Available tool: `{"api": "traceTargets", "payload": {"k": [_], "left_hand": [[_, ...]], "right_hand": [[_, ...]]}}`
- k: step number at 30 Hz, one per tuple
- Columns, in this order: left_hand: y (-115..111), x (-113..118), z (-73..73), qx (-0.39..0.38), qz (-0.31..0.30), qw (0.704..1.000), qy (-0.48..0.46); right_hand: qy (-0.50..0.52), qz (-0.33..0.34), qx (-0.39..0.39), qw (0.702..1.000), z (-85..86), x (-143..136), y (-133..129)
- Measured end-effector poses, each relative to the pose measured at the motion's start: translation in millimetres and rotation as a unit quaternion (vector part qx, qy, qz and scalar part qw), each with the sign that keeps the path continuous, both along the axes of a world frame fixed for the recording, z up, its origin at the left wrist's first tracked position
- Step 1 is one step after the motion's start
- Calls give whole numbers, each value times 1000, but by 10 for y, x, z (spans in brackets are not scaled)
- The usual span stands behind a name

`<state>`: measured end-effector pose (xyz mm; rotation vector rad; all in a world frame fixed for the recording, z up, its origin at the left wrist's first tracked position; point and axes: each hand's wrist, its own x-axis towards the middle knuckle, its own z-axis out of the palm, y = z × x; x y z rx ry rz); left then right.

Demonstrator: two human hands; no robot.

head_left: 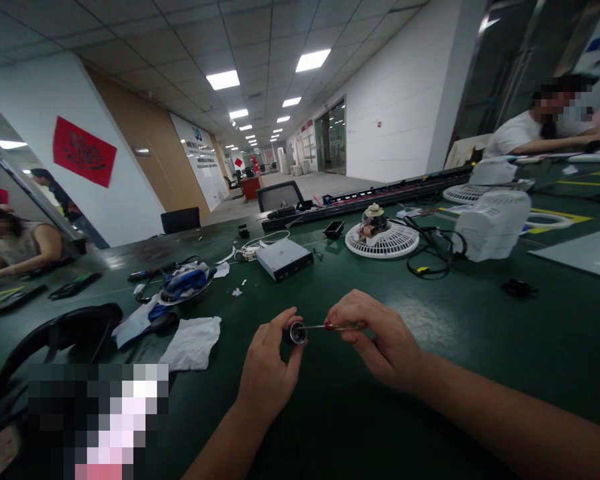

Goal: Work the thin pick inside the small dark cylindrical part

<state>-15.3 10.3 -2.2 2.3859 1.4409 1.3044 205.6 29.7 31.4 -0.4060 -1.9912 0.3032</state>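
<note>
Rectangular white light panels (313, 61) line a gridded grey ceiling (180, 60) above a pale grey floor (325, 177). A plain white wall (395, 100) runs along the right; at left, a white pillar (35, 93) with a red diamond-shaped poster (84, 152) adjoins tan wood panelling (127, 133).

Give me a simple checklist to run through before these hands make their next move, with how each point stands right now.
1. Left hand has hold of the small round part: ok.
2. Right hand grips the screwdriver by its handle: ok.
3. The screwdriver's shaft points toward the round part's open face: ok.
4. Its tip is properly seated inside: cannot tell, too small to see.
5. The crumpled white sheet lies clear of both hands: ok.
6. The round part is resting on the table for support: not ok, it appears held only by the fingers.
</note>
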Motion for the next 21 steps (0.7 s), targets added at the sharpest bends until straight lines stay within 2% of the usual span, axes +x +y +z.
{"api": "traceTargets", "payload": {"k": [6,10,17,21], "left_hand": [[7,-7,-8,0,-3,1000,5],[5,-8,-5,-4,-3,1000,-2],[12,-16,-16,2,-6,1000,3],[16,-15,-18,7,-3,1000,7]], "right_hand": [[-7,9,3,1000,28,-9,-15],[-3,-16,5,1000,12,-13,-14],[4,24,19,1000,24,-17,-33],[-7,1,26,1000,28,-2,-23]]}}
